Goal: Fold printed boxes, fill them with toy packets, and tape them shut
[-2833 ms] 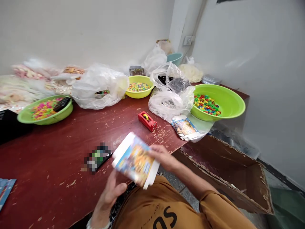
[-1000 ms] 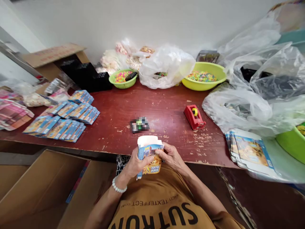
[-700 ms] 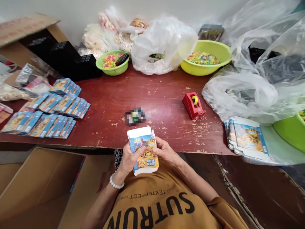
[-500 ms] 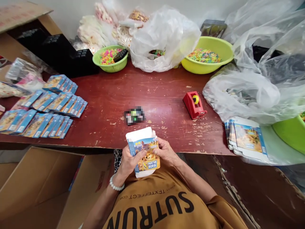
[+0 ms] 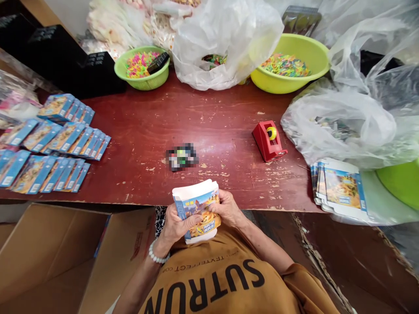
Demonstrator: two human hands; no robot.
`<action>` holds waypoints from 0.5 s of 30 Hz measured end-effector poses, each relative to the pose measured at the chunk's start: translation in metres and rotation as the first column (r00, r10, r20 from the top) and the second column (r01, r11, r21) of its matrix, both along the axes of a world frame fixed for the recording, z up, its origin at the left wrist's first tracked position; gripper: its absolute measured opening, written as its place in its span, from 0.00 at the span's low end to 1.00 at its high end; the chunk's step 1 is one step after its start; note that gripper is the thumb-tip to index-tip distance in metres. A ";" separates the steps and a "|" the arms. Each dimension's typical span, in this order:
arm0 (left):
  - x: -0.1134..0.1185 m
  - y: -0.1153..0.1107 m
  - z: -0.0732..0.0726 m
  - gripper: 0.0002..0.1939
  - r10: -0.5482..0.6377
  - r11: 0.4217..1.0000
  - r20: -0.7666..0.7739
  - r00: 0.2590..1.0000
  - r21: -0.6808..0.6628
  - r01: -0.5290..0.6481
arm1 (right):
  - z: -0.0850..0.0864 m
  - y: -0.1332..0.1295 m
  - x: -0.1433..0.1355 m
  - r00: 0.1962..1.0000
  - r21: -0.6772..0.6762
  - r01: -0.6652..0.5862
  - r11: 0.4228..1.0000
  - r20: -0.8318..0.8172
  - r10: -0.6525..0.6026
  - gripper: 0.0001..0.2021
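Between my two hands, just off the table's near edge, is a small printed carton point(image 5: 198, 209) in blue and orange, with white flaps at its top and bottom ends. My left hand point(image 5: 175, 224) grips its left side, thumb across the printed front. On the right side my right hand point(image 5: 228, 208) holds it with the thumb on the front; its other fingers are mostly behind the carton. Beyond the carton lies a small dark pixelated object point(image 5: 182, 157). A red tape dispenser point(image 5: 269, 141) with a yellow roll stands further right.
Rows of blue cartons point(image 5: 62, 144) stand at the left. A stack of flat cartons point(image 5: 342, 185) lies at the right edge. Along the back are a green basket point(image 5: 144, 80), a plastic bag point(image 5: 225, 48) and a yellow-green basin point(image 5: 288, 83). An open cardboard box point(image 5: 55, 244) sits below left.
The carton's top has tipped so it looks more opened out and boxy, still in both hands. My left thumb has shifted lower. The view has moved slightly, shifting the background.
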State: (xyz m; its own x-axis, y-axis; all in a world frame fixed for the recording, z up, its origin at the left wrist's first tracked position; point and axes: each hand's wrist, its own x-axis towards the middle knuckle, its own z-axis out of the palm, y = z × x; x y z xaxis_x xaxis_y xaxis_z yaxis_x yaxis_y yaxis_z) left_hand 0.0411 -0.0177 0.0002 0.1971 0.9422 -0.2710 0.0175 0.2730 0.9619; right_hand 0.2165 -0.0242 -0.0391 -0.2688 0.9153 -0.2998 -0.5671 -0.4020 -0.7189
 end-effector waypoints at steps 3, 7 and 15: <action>0.000 0.001 -0.002 0.19 0.041 0.999 -0.018 0.999 -0.028 -0.042 | 0.000 0.001 0.004 0.997 -0.007 0.015 1.000 0.077 -0.014 0.26; 0.000 0.007 -0.004 0.22 0.069 0.995 -0.044 0.997 -0.076 -0.072 | 0.004 0.004 0.013 0.954 0.107 0.065 0.992 0.285 -0.093 0.23; -0.004 0.020 -0.006 0.41 0.272 0.961 -0.036 0.962 -0.034 -0.273 | -0.006 0.008 0.000 0.898 0.220 0.056 0.974 0.416 -0.146 0.29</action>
